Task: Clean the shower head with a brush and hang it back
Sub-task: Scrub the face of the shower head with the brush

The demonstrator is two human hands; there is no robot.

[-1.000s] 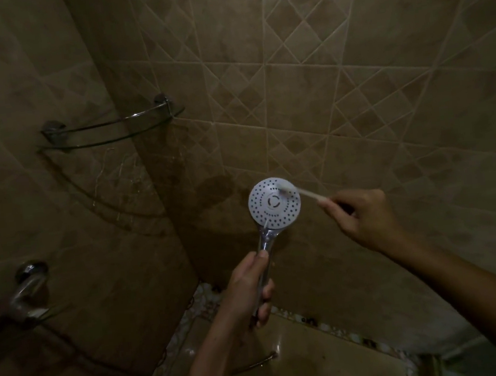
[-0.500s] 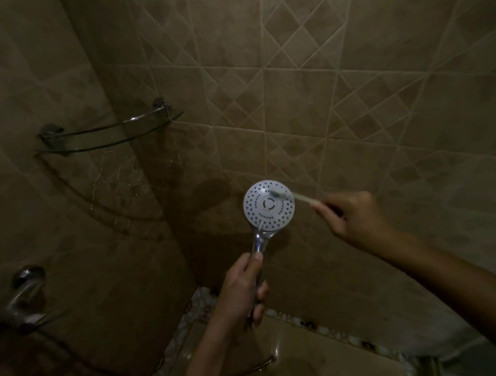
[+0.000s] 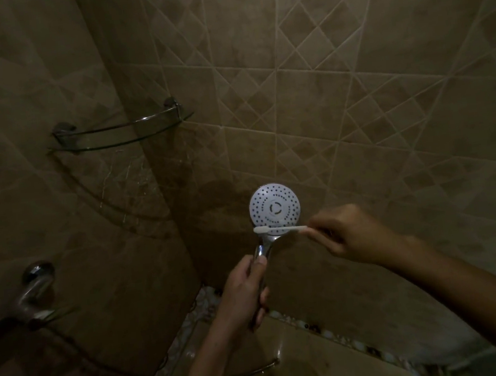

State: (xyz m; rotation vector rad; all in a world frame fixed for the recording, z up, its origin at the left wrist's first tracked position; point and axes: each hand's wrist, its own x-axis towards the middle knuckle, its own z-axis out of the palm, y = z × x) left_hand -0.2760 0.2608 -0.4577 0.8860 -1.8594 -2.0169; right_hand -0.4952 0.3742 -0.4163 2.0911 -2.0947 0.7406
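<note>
The shower head (image 3: 274,209) is held upright in front of the tiled corner, with its white perforated face turned toward the camera. Its chrome handle (image 3: 261,249) runs straight down into the left hand (image 3: 246,290), whose fingers and thumb are wrapped around it. The brush (image 3: 279,229) (slim and white, much like a toothbrush) is pinched at its tail end by the fingers of the right hand (image 3: 351,234).

The brush is laid level across the lower rim of the face, bristle end to the left, so its long axis is set crosswise to the handle. The right hand is placed to the right of the face and a little below its centre, while the left hand is directly beneath. Most of the face is found above the brush line, so the next strokes are judged to be needed upward from there, with the head kept steady from below.

No wall holder is seen in this view. Only a glass corner shelf (image 3: 122,131) and a tap (image 3: 35,283) are made out to the left.
</note>
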